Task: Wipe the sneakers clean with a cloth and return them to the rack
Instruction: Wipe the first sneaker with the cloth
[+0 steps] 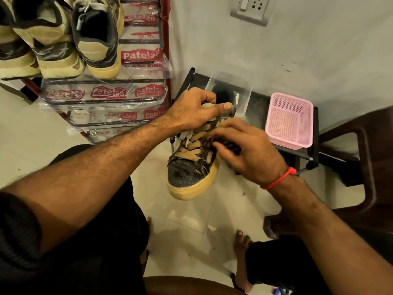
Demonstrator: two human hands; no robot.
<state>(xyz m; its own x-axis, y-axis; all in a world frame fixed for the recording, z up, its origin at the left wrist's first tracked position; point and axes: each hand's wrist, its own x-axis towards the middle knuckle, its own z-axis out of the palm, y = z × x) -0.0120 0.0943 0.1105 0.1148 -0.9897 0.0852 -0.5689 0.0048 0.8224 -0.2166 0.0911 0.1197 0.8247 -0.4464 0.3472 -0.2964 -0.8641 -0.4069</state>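
Observation:
A dark sneaker [187,173] with tan laces and a yellowed sole hangs in the air above the tiled floor, toe toward me. My left hand [191,109] grips its collar and tongue from above, index finger stretched out. My right hand [248,150] presses a dark cloth [209,141] against the laces and the shoe's right side; the cloth is mostly hidden under my fingers and blurred. Three more sneakers [57,39] of the same colours sit on the top shelf of the rack [106,96] at upper left.
The rack's lower shelves are wrapped in printed plastic. A pink mesh basket [289,120] stands on a low black stand by the wall at right. A dark brown plastic chair [350,167] is at far right. My bare feet rest on the tiles below.

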